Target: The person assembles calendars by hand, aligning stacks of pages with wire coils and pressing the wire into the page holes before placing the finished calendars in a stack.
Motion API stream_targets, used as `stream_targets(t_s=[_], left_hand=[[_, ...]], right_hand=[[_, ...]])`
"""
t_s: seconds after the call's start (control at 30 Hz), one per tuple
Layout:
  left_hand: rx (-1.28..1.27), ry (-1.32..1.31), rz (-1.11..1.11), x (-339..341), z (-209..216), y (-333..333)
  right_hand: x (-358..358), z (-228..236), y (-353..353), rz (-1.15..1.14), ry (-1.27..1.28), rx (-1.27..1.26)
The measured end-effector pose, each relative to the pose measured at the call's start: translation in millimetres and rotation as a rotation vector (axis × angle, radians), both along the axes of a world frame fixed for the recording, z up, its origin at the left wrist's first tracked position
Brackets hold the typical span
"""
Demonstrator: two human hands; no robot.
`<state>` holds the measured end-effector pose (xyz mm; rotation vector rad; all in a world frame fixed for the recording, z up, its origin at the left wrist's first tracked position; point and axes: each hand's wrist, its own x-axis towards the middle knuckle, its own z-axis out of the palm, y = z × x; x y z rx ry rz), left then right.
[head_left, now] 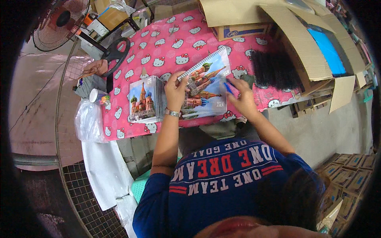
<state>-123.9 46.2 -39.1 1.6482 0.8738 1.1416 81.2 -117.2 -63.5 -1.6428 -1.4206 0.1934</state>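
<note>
- At the far left we see a fan (59, 22) standing beyond the pink tablecloth (135, 43).
- Next we find a clear plastic bag (90, 121) at the cloth's left edge, just beside a small tub (94, 95) lying on its side.
- Then we come to a stack of spiral notebooks (143, 101) with domed towers on the cover, just left of the left hand.
- We see the left hand (176, 90) closed on the lower left part of a tilted notebook (216, 65), near its wire binding; this notebook reaches up and to the right from the fingers.
- Below it we make out another notebook (212, 104), lying between the two hands.
- The right hand (243, 96) is just right of these notebooks, fingers bent around a small blue object (228, 88) whose kind we cannot tell.
- Farther right we have a dark, wiry pile (274, 70), then an open cardboard box (285, 37).
</note>
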Motion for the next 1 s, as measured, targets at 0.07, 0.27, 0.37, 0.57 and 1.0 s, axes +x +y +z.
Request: stream_targets(t_s=[0.07,0.27,0.37,0.57,1.0], left_hand=[[-0.044,0.056,0.046,-1.2,-2.3,1.1],[0.174,0.060,0.056,-6.0,-13.2,0.7],[0.373,0.211,0.110,-8.7,-18.1,7.1],[0.477,0.224,0.205,-3.8,-10.6,-10.3],[0.860,0.552,0.290,-78.0,157.9,13.6]], right_hand=[[-26.7,27.5,13.4,0.160,-0.008,0.100],[-62.5,46.6,47.0,0.206,-0.138,0.224],[-63.8,52.4,46.9,0.189,-0.208,0.207],[-58.1,64.7,42.0,0.403,0.173,-0.195],[27.4,-69.9,-31.1,-0.121,0.074,-0.305]])
